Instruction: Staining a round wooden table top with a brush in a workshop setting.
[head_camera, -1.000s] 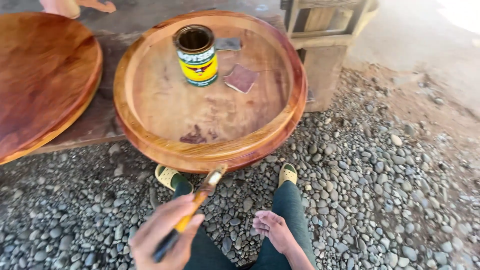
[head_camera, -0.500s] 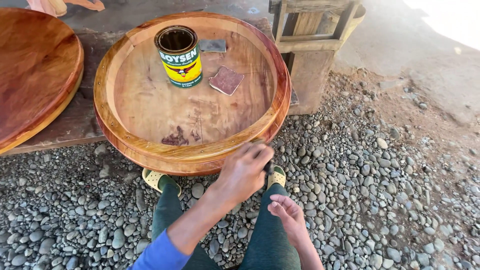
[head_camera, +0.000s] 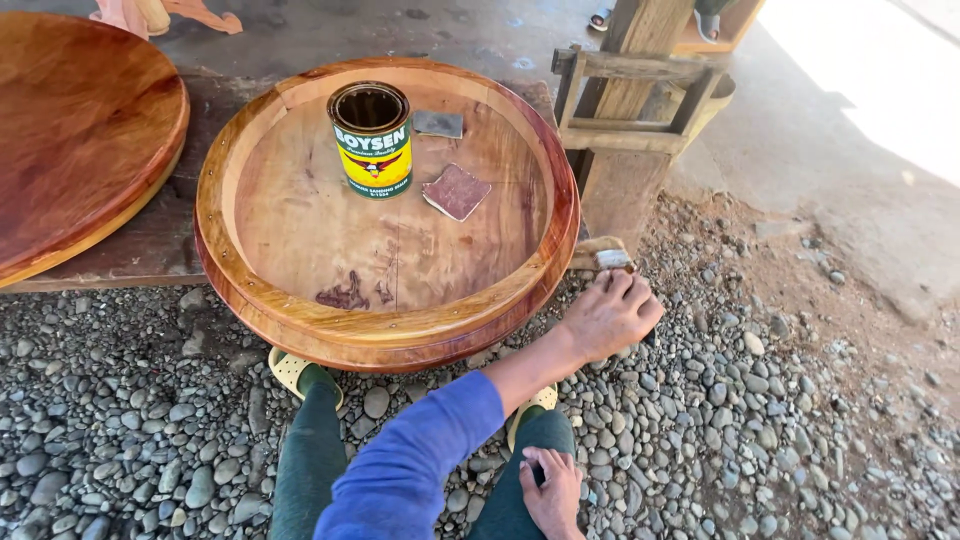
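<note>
We see the left hand (head_camera: 610, 318) closed around a paintbrush (head_camera: 603, 256) at the round wooden tray's (head_camera: 300, 315) right edge, above grey river pebbles (head_camera: 130, 440). The right hand (head_camera: 552, 492) rests curled on the knee, holding nothing, while an open can (head_camera: 371, 138) and sandpaper (head_camera: 457, 191) sit inside the tray, near a wooden post (head_camera: 625, 110).

Open gravel (head_camera: 800, 420) is lying right of the left hand (head_camera: 610, 318). The round wooden tray (head_camera: 400, 330) is blocking its left side, and the wooden post (head_camera: 620, 170) is standing just beyond it.
</note>
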